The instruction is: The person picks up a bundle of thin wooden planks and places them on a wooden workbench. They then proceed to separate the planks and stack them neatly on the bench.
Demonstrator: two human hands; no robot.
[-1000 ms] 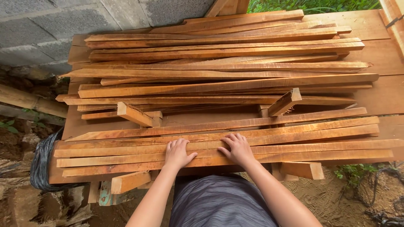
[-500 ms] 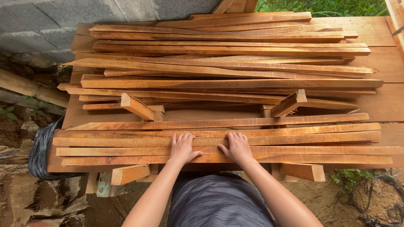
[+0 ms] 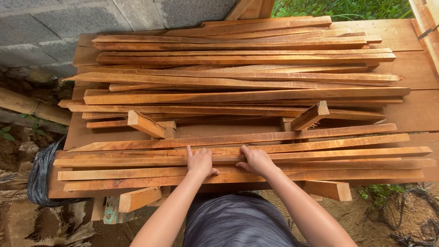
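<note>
A stack of long reddish-brown wooden slats (image 3: 238,87) lies crosswise on a wooden platform (image 3: 411,68). My left hand (image 3: 200,162) rests palm down on the nearest slats (image 3: 347,158), fingers together and pointing away from me. My right hand (image 3: 256,160) lies flat beside it on the same slats, a few centimetres to the right. Neither hand grips anything. Two short cross blocks, a left block (image 3: 145,124) and a right block (image 3: 311,115), stick out between the near group of slats and the far pile.
A grey block wall (image 3: 91,18) stands at the back left. Grass (image 3: 343,8) shows at the back right. A dark bundle (image 3: 41,176) hangs at the platform's left front corner. Bamboo poles (image 3: 27,107) and bare earth lie to the left and below.
The view has shifted slightly; both hands have stayed flat on the near slats, moving a little forward on them.
</note>
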